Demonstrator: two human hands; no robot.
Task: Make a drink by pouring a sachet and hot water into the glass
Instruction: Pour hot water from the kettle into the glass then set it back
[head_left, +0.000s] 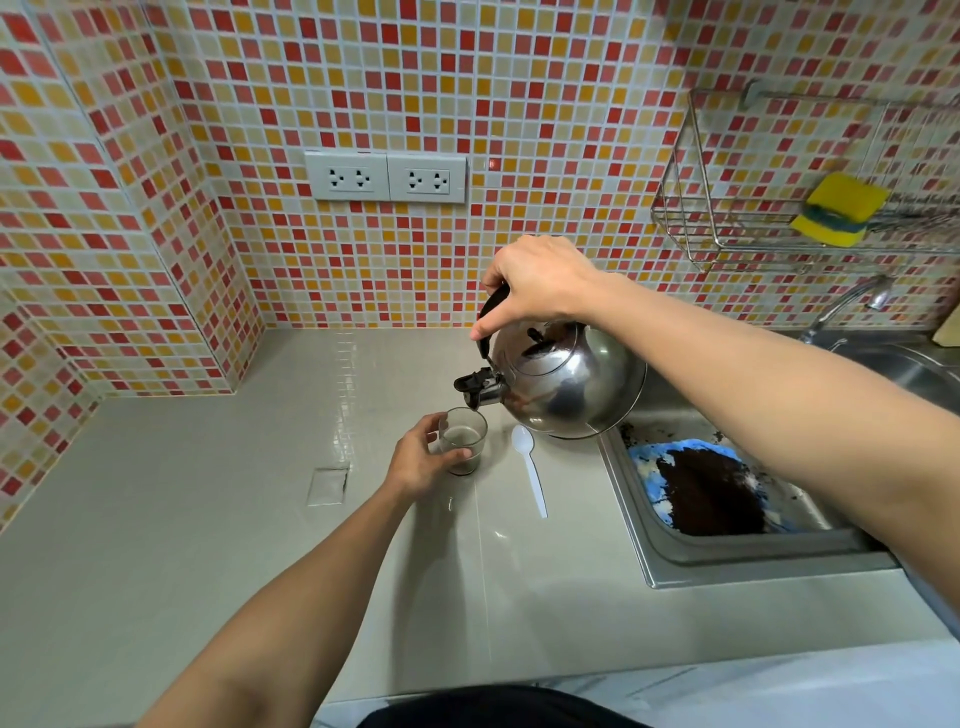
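Now, your right hand (540, 283): gripping tilted shiny steel kettle (569, 382) by its black handle.
Your left hand (423, 460): wrapped around small clear glass (464, 441) under the spout.

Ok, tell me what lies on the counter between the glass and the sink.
A white plastic spoon lies flat on the counter between the glass and the sink, bowl end toward the wall. Nothing else lies there, as the head view shows.

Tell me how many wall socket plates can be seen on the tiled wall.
2. Both sit side by side on the back wall above the counter: the left plate and the right plate, touching each other. None seems hidden.
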